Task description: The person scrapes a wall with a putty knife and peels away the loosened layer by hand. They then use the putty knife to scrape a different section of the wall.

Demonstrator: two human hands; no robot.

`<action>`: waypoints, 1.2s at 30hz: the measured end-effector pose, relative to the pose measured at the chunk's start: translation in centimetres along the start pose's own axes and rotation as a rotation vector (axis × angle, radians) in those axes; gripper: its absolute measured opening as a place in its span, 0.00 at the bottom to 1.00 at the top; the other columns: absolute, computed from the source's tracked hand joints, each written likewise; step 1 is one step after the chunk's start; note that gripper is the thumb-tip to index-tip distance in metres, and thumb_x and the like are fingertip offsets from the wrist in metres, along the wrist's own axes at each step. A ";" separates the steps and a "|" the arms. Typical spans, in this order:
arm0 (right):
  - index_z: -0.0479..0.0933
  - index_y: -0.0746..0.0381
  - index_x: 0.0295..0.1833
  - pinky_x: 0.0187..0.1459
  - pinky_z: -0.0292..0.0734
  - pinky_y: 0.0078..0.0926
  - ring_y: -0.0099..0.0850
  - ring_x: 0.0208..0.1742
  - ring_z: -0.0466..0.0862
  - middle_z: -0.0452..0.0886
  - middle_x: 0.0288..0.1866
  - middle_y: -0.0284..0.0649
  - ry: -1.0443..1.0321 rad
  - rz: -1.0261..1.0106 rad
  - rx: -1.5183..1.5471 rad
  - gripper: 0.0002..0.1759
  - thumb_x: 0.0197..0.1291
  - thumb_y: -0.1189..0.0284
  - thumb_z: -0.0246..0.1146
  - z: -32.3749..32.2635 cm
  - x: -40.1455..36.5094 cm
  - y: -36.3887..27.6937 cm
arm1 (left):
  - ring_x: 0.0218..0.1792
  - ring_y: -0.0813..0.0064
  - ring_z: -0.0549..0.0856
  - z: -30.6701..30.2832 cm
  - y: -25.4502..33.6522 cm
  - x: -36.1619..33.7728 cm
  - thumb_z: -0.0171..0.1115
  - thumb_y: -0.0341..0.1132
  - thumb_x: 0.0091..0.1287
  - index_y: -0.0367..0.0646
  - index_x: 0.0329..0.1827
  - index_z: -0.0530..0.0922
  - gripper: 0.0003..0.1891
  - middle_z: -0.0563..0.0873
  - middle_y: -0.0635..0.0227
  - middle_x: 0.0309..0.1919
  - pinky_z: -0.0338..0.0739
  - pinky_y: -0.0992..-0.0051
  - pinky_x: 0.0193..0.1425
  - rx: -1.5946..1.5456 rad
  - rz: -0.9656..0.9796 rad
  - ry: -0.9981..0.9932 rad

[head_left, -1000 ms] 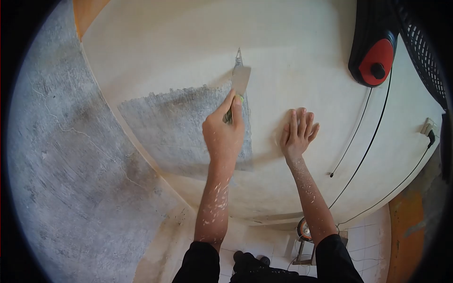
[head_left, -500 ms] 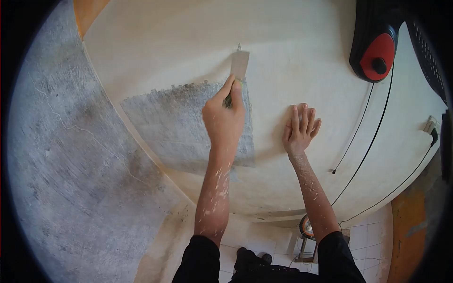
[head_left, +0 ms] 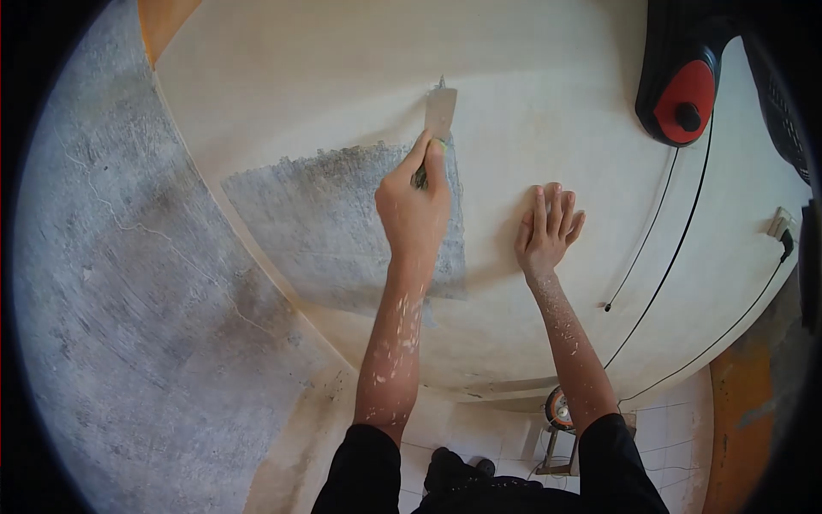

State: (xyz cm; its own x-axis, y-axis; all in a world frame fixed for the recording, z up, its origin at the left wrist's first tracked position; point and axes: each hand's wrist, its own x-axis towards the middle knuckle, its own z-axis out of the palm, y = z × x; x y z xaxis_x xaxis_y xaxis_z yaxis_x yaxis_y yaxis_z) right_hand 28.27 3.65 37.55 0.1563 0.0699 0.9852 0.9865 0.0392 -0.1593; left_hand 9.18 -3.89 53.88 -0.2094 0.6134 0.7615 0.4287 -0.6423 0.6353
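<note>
A flat metal scraper (head_left: 441,111) is in my left hand (head_left: 414,201), its blade pointing up against the cream wall (head_left: 531,111). A small grey scraped mark shows just above the blade's tip. Below and to the left of the blade lies a large bare grey patch (head_left: 317,223) with a ragged upper edge. My right hand (head_left: 546,236) rests on the wall to the right of the patch, palm down with its fingers apart and nothing in it. Pale flecks dot both forearms.
A black and red fan (head_left: 685,98) hangs at the upper right with cords below it. A plug sits in a socket (head_left: 781,224) at the right. The adjoining wall (head_left: 154,283) is grey. A small stool (head_left: 561,463) stands on the tiled floor below.
My left hand and the scraper have shifted slightly up and to the right. My right hand stays against the wall in nearly the same place.
</note>
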 end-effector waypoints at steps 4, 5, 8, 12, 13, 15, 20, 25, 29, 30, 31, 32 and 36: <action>0.70 0.49 0.74 0.80 0.33 0.50 0.39 0.82 0.55 0.65 0.79 0.37 -0.040 -0.004 0.008 0.26 0.71 0.64 0.54 -0.5 -0.2 0.0 | 0.42 0.77 0.86 -0.4 -0.3 -0.6 0.58 0.41 0.76 0.39 0.63 0.81 0.19 0.90 0.55 0.42 0.78 0.74 0.52 -0.026 -0.056 -0.021; 0.70 0.49 0.74 0.80 0.33 0.50 0.39 0.82 0.55 0.65 0.79 0.37 -0.033 -0.011 0.005 0.26 0.71 0.64 0.54 -0.5 -0.2 0.2 | 0.42 0.77 0.86 -0.3 -0.1 -0.4 0.58 0.41 0.76 0.40 0.62 0.81 0.19 0.90 0.56 0.42 0.78 0.74 0.52 -0.013 -0.065 -0.029; 0.70 0.49 0.74 0.80 0.33 0.50 0.39 0.82 0.55 0.65 0.79 0.37 -0.013 -0.017 0.012 0.26 0.71 0.64 0.54 -0.1 -0.1 0.1 | 0.42 0.72 0.88 -0.4 0.3 0.8 0.58 0.41 0.75 0.41 0.61 0.82 0.18 0.90 0.55 0.41 0.79 0.72 0.50 0.016 -0.054 -0.033; 0.70 0.49 0.74 0.80 0.32 0.50 0.39 0.82 0.55 0.64 0.79 0.38 -0.018 -0.014 0.026 0.26 0.71 0.65 0.53 -0.2 -0.5 0.1 | 0.41 0.63 0.91 -0.9 -0.8 -0.2 0.59 0.41 0.74 0.42 0.59 0.84 0.17 0.90 0.52 0.41 0.82 0.68 0.46 0.028 -0.021 -0.007; 0.70 0.49 0.74 0.80 0.32 0.50 0.39 0.82 0.55 0.64 0.79 0.38 -0.003 -0.012 0.022 0.26 0.71 0.65 0.53 0.0 -0.3 0.0 | 0.41 0.63 0.91 -0.9 -0.7 -0.2 0.58 0.41 0.74 0.42 0.59 0.84 0.17 0.90 0.52 0.41 0.82 0.68 0.46 0.033 -0.009 -0.003; 0.70 0.49 0.74 0.80 0.32 0.50 0.38 0.82 0.55 0.64 0.79 0.38 -0.003 -0.003 0.020 0.26 0.71 0.65 0.54 0.1 -0.3 0.0 | 0.36 0.74 0.86 -0.3 0.3 0.6 0.59 0.41 0.74 0.42 0.60 0.83 0.18 0.90 0.55 0.38 0.80 0.73 0.43 0.083 0.005 0.014; 0.69 0.49 0.74 0.80 0.32 0.50 0.38 0.83 0.55 0.63 0.79 0.37 -0.029 -0.022 0.020 0.26 0.72 0.65 0.53 -0.6 -0.1 0.4 | 0.39 0.59 0.91 -1.5 0.3 0.2 0.58 0.41 0.73 0.44 0.59 0.84 0.17 0.90 0.51 0.38 0.82 0.67 0.45 0.080 -0.042 -0.017; 0.69 0.48 0.75 0.80 0.31 0.49 0.38 0.83 0.55 0.64 0.79 0.37 -0.026 0.009 0.033 0.26 0.71 0.65 0.53 -0.4 -0.3 -0.1 | 0.41 0.70 0.89 -1.2 0.8 1.0 0.59 0.42 0.74 0.42 0.61 0.83 0.18 0.90 0.55 0.40 0.80 0.70 0.48 0.113 -0.070 -0.036; 0.68 0.49 0.75 0.80 0.30 0.50 0.39 0.83 0.54 0.63 0.80 0.38 -0.032 -0.007 0.035 0.28 0.70 0.65 0.52 -0.3 -0.3 0.3 | 0.42 0.65 0.90 -1.0 -0.1 0.2 0.58 0.44 0.74 0.45 0.59 0.84 0.18 0.90 0.53 0.41 0.80 0.69 0.49 0.133 -0.035 -0.005; 0.68 0.50 0.75 0.80 0.30 0.50 0.39 0.83 0.54 0.62 0.80 0.38 -0.027 0.002 0.032 0.28 0.70 0.65 0.52 -0.2 -0.3 0.1 | 0.43 0.63 0.90 -0.6 1.1 0.6 0.58 0.44 0.74 0.45 0.59 0.84 0.18 0.90 0.53 0.41 0.80 0.68 0.49 0.182 -0.066 -0.009; 0.68 0.50 0.75 0.80 0.30 0.50 0.40 0.83 0.53 0.62 0.80 0.39 -0.027 0.004 0.033 0.28 0.70 0.65 0.51 -0.2 -0.4 -0.3 | 0.43 0.62 0.90 -0.7 1.5 0.8 0.58 0.45 0.74 0.46 0.59 0.84 0.18 0.90 0.53 0.41 0.81 0.68 0.50 0.230 -0.105 -0.008; 0.67 0.50 0.76 0.80 0.30 0.50 0.40 0.83 0.53 0.62 0.80 0.39 -0.035 0.001 0.042 0.28 0.70 0.64 0.51 -0.2 -0.6 -0.4 | 0.43 0.60 0.90 -1.2 1.3 0.7 0.58 0.45 0.73 0.47 0.59 0.85 0.18 0.90 0.53 0.41 0.81 0.67 0.49 0.228 -0.099 -0.006; 0.66 0.53 0.76 0.80 0.30 0.50 0.40 0.83 0.51 0.61 0.80 0.40 -0.028 -0.017 0.045 0.28 0.72 0.63 0.49 -0.5 -0.2 -0.3 | 0.43 0.57 0.90 -1.1 0.6 0.5 0.59 0.45 0.73 0.49 0.58 0.85 0.18 0.90 0.54 0.40 0.82 0.65 0.49 0.231 -0.061 0.036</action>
State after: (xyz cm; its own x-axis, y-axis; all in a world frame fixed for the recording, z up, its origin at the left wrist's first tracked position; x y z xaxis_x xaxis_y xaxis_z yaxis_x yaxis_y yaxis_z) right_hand 27.92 3.16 37.41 0.1374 0.0963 0.9858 0.9857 0.0850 -0.1457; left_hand 8.42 -4.49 54.77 -0.2708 0.6282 0.7294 0.6029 -0.4800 0.6373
